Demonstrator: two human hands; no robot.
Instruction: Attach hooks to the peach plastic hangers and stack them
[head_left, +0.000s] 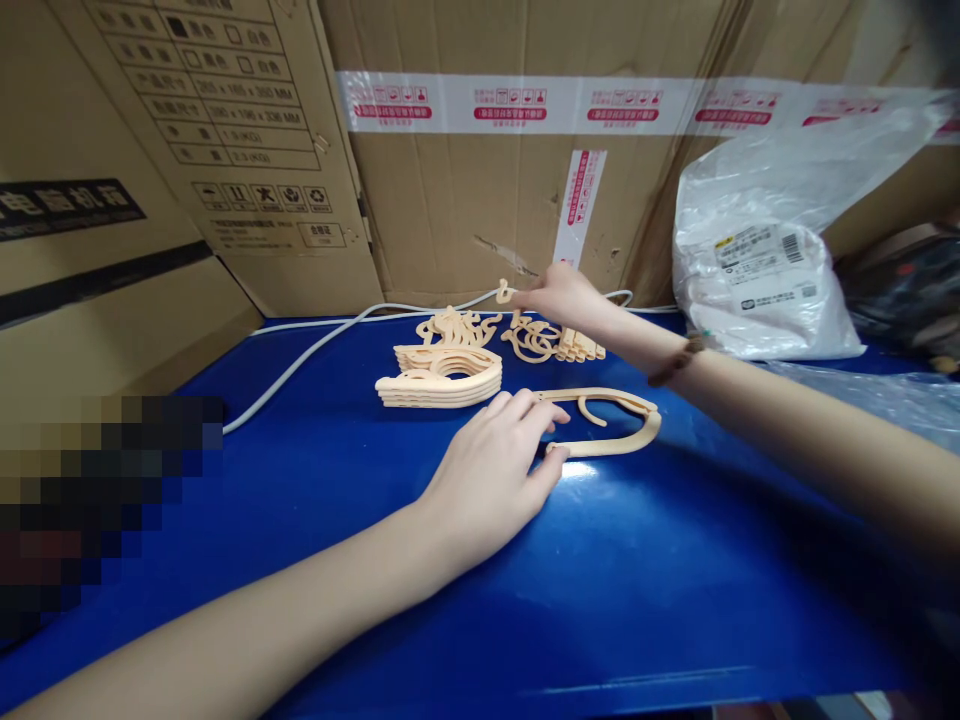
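My left hand [495,460] is closed at the left end of a cream plastic folding hanger [615,443] lying on the blue table. Its thumb rests on the tip of the lower arm, and the fingers curl by the upper arm. Farther back, my right hand [564,300] pinches a small cream plastic piece with a looped end [503,292], raised above the pile. Just beyond my left hand sits a stack of folded cream hangers [442,393]. Behind it lie curved hook pieces [457,328]. Under my right hand are loose ring-like cream pieces [531,342] and short cream bars [581,346].
Cardboard boxes [465,190] stand along the back and left of the blue table [637,580]. A white cable [292,372] runs behind the hangers. At the right is a white plastic bag [772,290] with a label. A pixelated patch covers the left edge.
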